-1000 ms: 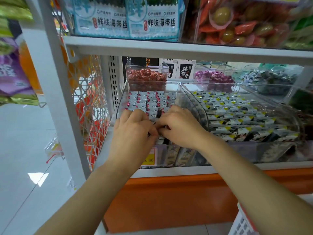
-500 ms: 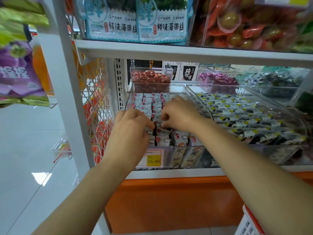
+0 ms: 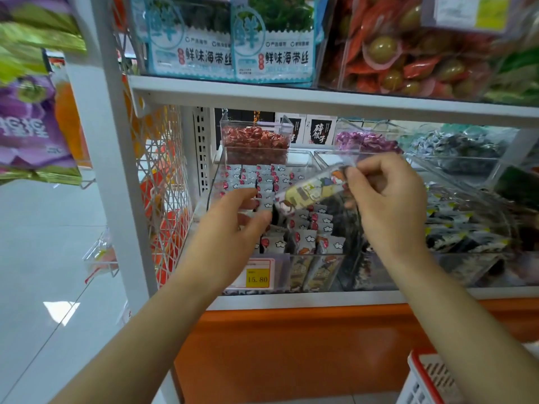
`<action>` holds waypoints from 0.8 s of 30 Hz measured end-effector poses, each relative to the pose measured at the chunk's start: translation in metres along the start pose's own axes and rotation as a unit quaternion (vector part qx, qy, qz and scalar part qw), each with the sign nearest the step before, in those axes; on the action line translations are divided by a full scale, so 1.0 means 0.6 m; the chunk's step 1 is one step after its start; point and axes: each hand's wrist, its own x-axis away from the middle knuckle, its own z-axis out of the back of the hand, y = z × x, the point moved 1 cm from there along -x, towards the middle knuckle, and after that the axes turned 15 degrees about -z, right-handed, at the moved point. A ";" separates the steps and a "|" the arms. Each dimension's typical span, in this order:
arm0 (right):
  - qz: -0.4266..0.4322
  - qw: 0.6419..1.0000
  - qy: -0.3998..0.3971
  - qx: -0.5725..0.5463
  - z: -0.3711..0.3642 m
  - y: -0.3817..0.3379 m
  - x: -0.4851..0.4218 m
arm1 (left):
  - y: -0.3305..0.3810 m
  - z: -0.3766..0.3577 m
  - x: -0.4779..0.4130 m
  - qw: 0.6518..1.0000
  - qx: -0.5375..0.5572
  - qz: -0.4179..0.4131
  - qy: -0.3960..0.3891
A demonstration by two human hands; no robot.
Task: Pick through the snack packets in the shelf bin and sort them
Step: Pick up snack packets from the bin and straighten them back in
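While the right hand (image 3: 388,199) pinches one yellow packet (image 3: 309,191), the left hand (image 3: 230,225) curls loosely.

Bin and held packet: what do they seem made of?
The bin looks like clear rigid plastic, glossy: the packets show through its walls and its edges catch light. The held packet, pinched in the grip of the right hand, seems thin printed plastic film, shiny, with a see-through crimped end; a foil lining cannot be ruled out.
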 end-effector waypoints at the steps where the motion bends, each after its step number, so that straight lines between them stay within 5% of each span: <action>1: -0.027 0.999 -0.009 -0.029 0.004 0.007 0.011 | 0.002 -0.002 0.003 0.999 0.049 0.022 -0.008; 10: -0.164 0.968 -0.131 -0.134 0.016 0.047 0.047 | -0.002 0.000 0.009 0.978 0.177 0.100 0.048; 19: -0.233 0.939 -0.161 -0.194 0.012 0.051 0.051 | 0.001 -0.014 0.014 0.960 0.250 0.103 0.079; 24: -0.324 0.896 -0.145 -0.268 0.008 0.059 0.052 | 0.014 -0.017 0.012 0.916 0.373 0.135 0.058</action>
